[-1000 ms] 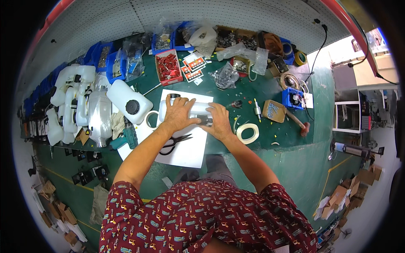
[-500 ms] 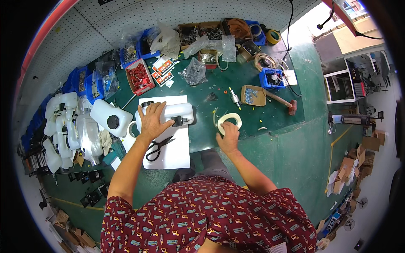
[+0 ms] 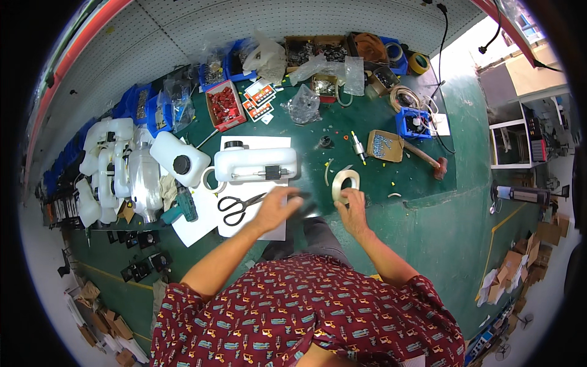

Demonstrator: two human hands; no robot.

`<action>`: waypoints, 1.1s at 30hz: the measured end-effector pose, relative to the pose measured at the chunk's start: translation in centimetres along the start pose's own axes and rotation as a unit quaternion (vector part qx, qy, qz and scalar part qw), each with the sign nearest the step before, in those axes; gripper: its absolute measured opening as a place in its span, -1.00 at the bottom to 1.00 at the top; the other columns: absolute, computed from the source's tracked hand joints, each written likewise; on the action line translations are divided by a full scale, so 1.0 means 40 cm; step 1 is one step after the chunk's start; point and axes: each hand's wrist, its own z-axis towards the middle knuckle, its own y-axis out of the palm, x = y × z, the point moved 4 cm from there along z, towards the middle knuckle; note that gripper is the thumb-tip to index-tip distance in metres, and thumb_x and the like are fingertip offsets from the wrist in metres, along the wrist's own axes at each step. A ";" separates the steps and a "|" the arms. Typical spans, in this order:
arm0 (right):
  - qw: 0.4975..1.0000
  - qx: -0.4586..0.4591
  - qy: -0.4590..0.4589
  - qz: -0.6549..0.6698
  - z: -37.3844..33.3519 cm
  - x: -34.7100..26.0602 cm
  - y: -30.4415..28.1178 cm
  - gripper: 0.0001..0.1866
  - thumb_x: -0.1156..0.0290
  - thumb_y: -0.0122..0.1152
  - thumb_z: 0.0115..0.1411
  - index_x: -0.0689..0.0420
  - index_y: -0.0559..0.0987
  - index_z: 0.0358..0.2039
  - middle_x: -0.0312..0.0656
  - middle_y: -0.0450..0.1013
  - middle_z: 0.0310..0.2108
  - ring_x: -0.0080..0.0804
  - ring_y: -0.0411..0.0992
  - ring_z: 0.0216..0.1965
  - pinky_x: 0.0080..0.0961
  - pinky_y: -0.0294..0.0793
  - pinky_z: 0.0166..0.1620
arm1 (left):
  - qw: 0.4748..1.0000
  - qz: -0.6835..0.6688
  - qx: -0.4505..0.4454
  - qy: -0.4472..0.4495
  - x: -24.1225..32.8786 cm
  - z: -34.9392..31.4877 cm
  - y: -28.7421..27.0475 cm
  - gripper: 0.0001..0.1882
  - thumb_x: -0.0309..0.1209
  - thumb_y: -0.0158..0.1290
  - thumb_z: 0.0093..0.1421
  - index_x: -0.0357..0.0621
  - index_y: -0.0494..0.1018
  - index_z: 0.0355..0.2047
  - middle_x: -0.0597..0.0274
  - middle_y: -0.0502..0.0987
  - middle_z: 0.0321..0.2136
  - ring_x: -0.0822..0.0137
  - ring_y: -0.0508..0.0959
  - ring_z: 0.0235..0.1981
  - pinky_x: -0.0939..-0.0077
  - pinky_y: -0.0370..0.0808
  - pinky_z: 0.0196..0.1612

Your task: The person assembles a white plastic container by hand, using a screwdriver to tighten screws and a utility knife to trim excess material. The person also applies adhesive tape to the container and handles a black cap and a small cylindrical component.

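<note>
Head view: left hand (image 3: 273, 209) off white tank (image 3: 255, 164); right hand (image 3: 353, 211) lifting tape roll (image 3: 345, 185).

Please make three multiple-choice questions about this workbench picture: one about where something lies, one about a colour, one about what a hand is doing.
1. Where do the scissors lie?
A. on the white paper sheet
B. inside a blue bin
C. on the floor

2. What colour is the cap of the white plastic tank that lies in front of the person?
A. red
B. black
C. yellow

3. What is the right hand doing?
A. resting flat on the bench
B. gripping the hammer
C. holding the tape roll

Answers:
1 A, the black handles and blades rest on the sheet.
2 B, a black cap sits on its top left.
3 C, the fingers close on the pale ring.
</note>
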 end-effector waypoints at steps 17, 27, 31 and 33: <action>0.769 -0.265 0.344 0.470 0.214 -0.254 0.087 -0.73 0.24 0.37 0.38 0.16 0.65 -0.07 -0.38 0.52 -0.32 -0.63 0.42 -0.39 -0.67 0.45 -0.41 | 0.995 -0.056 0.056 -0.065 0.053 -0.147 0.031 -0.67 -0.23 0.13 0.40 -0.29 0.50 -0.09 0.03 0.59 -0.37 0.09 0.55 -0.33 0.22 0.48 0.03; 0.819 -0.336 0.286 0.366 0.209 -0.255 0.170 -0.81 0.42 0.46 0.20 0.22 0.68 -0.23 -0.29 0.59 -0.37 -0.62 0.47 -0.41 -0.63 0.46 -0.40 | 0.980 -0.136 0.093 -0.115 0.002 -0.209 0.044 -0.62 -0.17 0.09 0.44 -0.32 0.50 -0.31 0.03 0.52 -0.55 0.15 0.54 -0.49 0.22 0.47 -0.34; 0.922 -0.282 0.082 0.253 0.250 -0.286 0.206 -0.81 0.42 0.46 0.16 0.26 0.71 -0.27 -0.25 0.59 -0.42 -0.53 0.51 -0.39 -0.49 0.54 -0.25 | 0.962 -0.180 0.109 -0.174 -0.034 -0.199 0.052 -0.60 -0.14 -0.05 0.55 -0.27 0.52 -0.22 0.31 0.50 -0.52 0.48 0.48 -0.48 0.49 0.44 -0.38; 0.908 -0.291 0.136 0.271 0.241 -0.280 0.224 -0.82 0.42 0.45 0.17 0.26 0.71 -0.28 -0.26 0.59 -0.44 -0.54 0.50 -0.40 -0.50 0.53 -0.27 | 0.956 -0.196 0.118 -0.184 -0.036 -0.208 0.053 -0.57 -0.13 -0.08 0.56 -0.28 0.52 -0.24 0.30 0.49 -0.54 0.46 0.48 -0.50 0.49 0.43 -0.39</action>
